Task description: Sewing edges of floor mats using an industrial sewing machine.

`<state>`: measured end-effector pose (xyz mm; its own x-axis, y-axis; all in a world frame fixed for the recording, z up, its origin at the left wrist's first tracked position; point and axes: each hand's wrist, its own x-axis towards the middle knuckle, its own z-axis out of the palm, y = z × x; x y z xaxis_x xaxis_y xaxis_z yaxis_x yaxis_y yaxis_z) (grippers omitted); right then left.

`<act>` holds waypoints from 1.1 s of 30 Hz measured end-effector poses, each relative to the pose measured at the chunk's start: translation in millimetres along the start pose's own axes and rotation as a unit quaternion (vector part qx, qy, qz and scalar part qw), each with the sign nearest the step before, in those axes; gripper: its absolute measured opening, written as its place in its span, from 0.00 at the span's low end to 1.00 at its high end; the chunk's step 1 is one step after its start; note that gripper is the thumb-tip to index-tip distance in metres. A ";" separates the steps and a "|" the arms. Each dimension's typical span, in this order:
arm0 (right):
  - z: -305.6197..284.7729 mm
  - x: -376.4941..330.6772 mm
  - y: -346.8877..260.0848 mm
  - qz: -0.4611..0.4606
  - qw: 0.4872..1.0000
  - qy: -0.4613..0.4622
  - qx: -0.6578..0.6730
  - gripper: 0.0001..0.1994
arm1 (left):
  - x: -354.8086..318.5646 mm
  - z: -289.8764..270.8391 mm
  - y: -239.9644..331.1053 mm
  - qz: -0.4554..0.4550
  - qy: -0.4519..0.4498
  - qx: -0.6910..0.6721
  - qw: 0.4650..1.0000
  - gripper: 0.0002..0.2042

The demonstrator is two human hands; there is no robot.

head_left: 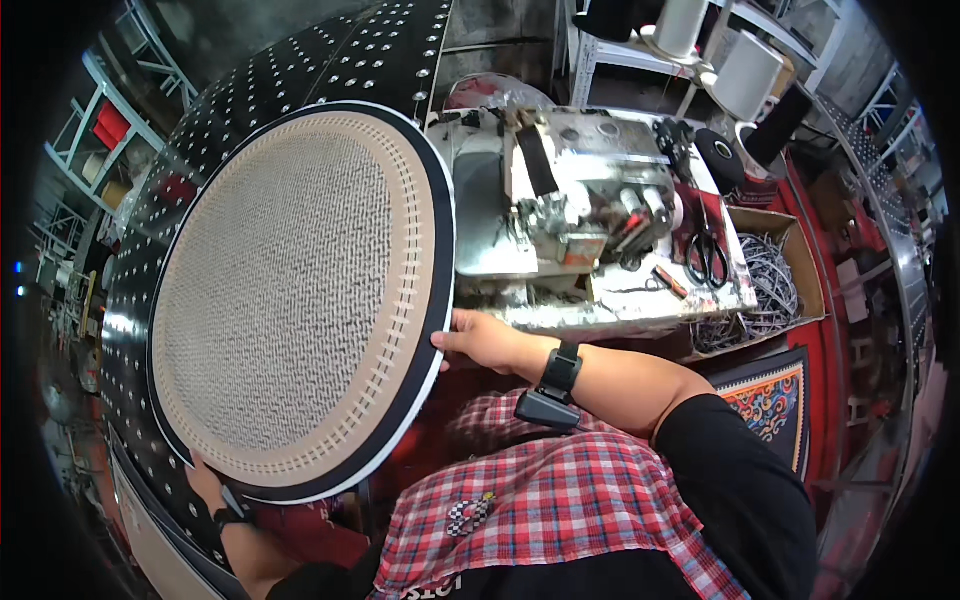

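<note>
A large round mat (280,290), grey-beige and woven with a tan ring and a dark border, is held tilted in front of me. My right hand (478,338) pinches its right edge, thumb on top and fingers underneath. At the lower left edge my left hand (207,487) grips the mat from below; most of its fingers are hidden. Just right of the mat stands an industrial sewing machine (590,200) with a bright metal bed, apart from my right hand.
Black scissors (707,262) and a small orange-handled tool (670,282) lie on the machine table. Beside it a cardboard box (812,270) holds tangled grey trimmings. Thread cones (748,72) stand behind. A black studded table (330,60) extends left; a patterned rug (770,410) lies lower right.
</note>
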<state>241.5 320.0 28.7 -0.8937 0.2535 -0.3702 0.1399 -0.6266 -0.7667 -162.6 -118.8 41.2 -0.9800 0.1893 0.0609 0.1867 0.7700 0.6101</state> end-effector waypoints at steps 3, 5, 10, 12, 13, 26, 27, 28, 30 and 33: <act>-3.7 2.7 -20.4 -0.014 0.994 0.060 -0.086 0.08 | 4.9 -2.8 27.2 0.007 -0.024 -0.059 0.998 0.22; -9.6 7.1 -20.3 -0.016 0.989 0.101 -0.107 0.08 | -0.3 -4.0 45.8 -0.063 -0.033 -0.143 0.987 0.23; -10.8 12.2 -20.8 -0.013 0.986 0.168 -0.005 0.08 | -30.5 -3.4 72.7 -0.184 -0.041 -0.254 0.949 0.20; -9.6 12.1 -20.2 -0.024 0.980 0.191 0.051 0.08 | -42.6 -5.1 70.1 -0.213 -0.093 -0.333 0.914 0.19; -12.0 11.3 -22.2 0.003 0.975 0.210 0.069 0.08 | -41.3 -2.1 58.2 -0.219 -0.097 -0.352 0.905 0.19; -24.4 56.1 -54.7 0.014 0.977 0.170 0.127 0.08 | -50.2 3.7 67.7 -0.249 -0.025 -0.452 0.856 0.24; -22.3 56.7 -57.8 0.014 0.971 0.184 0.151 0.08 | -56.2 6.0 77.5 -0.226 -0.017 -0.441 0.868 0.23; -22.1 57.2 -60.1 0.014 0.964 0.198 0.175 0.09 | -62.5 9.5 89.5 -0.226 -0.018 -0.441 0.868 0.23; -24.7 58.1 -62.2 -0.002 0.962 0.189 0.196 0.09 | -76.2 14.1 115.6 -0.230 -0.002 -0.449 0.863 0.22; -32.5 60.6 -69.5 -0.032 0.953 0.181 0.240 0.11 | -78.0 18.1 128.1 -0.237 -0.015 -0.478 0.846 0.22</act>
<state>191.5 402.9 42.5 -0.6753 0.4866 -0.5542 -0.1998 -0.8440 -0.4977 -61.0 -23.9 100.3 -0.9244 0.0246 -0.3805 -0.3813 -0.0783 0.9211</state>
